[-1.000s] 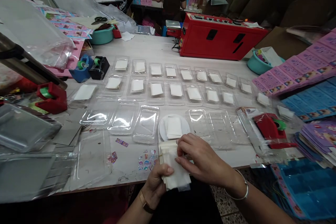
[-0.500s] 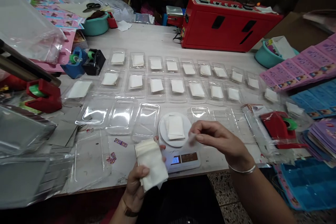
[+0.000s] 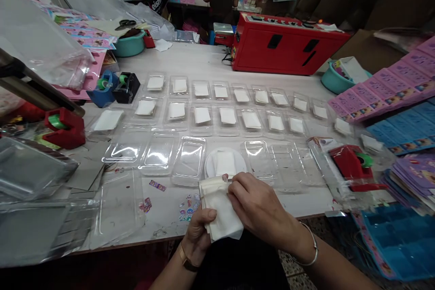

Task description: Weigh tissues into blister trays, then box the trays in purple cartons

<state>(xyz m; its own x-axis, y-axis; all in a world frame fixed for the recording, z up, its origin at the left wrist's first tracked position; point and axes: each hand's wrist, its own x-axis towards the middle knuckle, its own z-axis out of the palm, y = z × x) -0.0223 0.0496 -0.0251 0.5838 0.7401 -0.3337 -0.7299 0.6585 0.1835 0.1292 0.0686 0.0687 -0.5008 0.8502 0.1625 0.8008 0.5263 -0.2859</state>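
Lengthwise, the stack of white sheets (image 3: 221, 215) pointed forward, far end leaning left, on the near side of the round plate (image 3: 240, 161). The left hand (image 3: 199, 231) clasped it; the curled right hand (image 3: 256, 197) touched its right edge, whether pinching I couldn't tell.

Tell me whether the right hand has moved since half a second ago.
Yes: judged against the round white plate, the right hand has moved left and toward the person, to the held stack of sheets.
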